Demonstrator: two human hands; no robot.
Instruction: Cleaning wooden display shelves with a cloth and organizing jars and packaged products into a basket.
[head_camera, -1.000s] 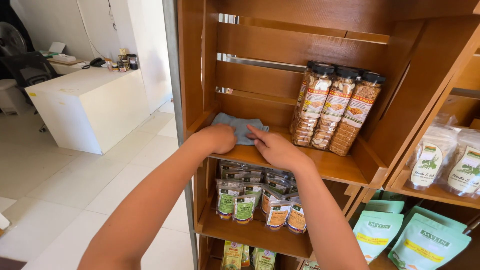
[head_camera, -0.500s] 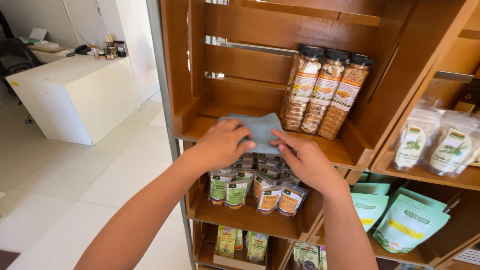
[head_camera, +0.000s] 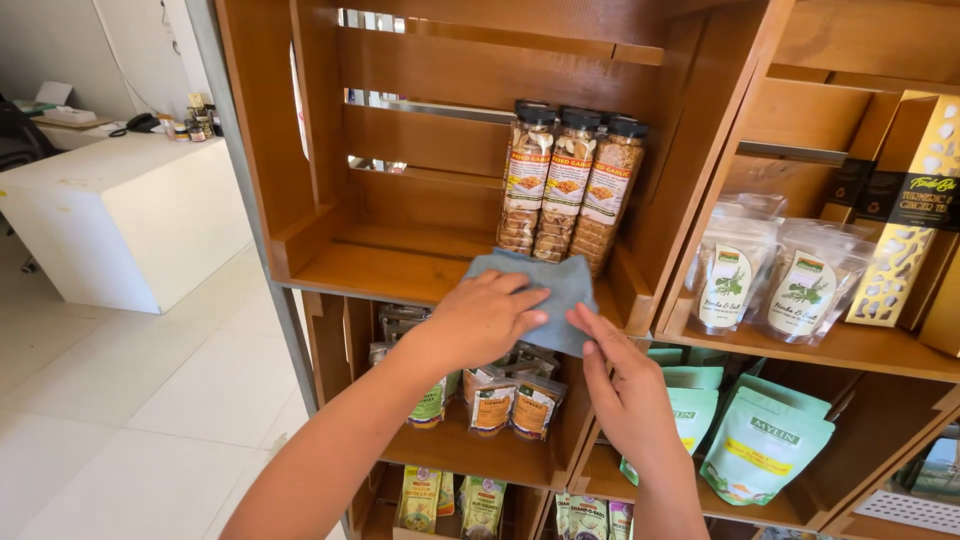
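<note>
At far left, a white tabletop (head_camera: 120, 215) stands on a pale tiled floor (head_camera: 130, 400), with small bottles (head_camera: 192, 122) and a dark telephone (head_camera: 142, 122) on top. Right of it is a wooden crate shelf (head_camera: 300, 150). At the crate's front edge, the left hand (head_camera: 482, 318) lies palm down on a grey-blue cloth (head_camera: 545, 290), fingers spread flat and pressing rather than closed around it. The cloth lies on the shelf board and hangs a little over its lip, just before three tall jars (head_camera: 568, 185) of snacks with black lids. Just right, the right hand (head_camera: 628, 400) pinches the cloth's lower edge between thumb and fingers, a light closed grip. Below the hands sit small snack packets (head_camera: 505, 400). Further right, clear pouches (head_camera: 775, 275) and a yellow box (head_camera: 895, 215) fill another crate, above teal bags (head_camera: 765, 445).
</note>
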